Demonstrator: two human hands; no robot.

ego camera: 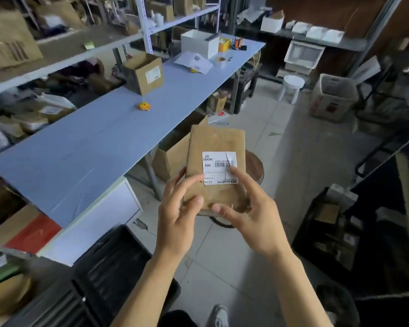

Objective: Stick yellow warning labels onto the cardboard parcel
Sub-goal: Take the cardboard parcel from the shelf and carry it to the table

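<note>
A flat brown cardboard parcel (pixel 216 142) is held up in front of me above the floor, right of the blue table. A white shipping label (pixel 219 162) with a barcode is on its upper face. My left hand (pixel 177 208) grips the parcel's lower left edge, thumb on top. My right hand (pixel 253 211) holds the lower right corner, its forefinger touching the white label. A small bunch of yellow warning labels (pixel 144 106) lies on the blue table, away from both hands.
The long blue table (pixel 80 149) runs from left to far centre, carrying an open cardboard box (pixel 144 73), a white box (pixel 198 42), papers and a tape roll (pixel 220 60). Shelves stand behind it. A round wooden stool (pixel 254 166) is under the parcel. Black crates sit at lower left and right.
</note>
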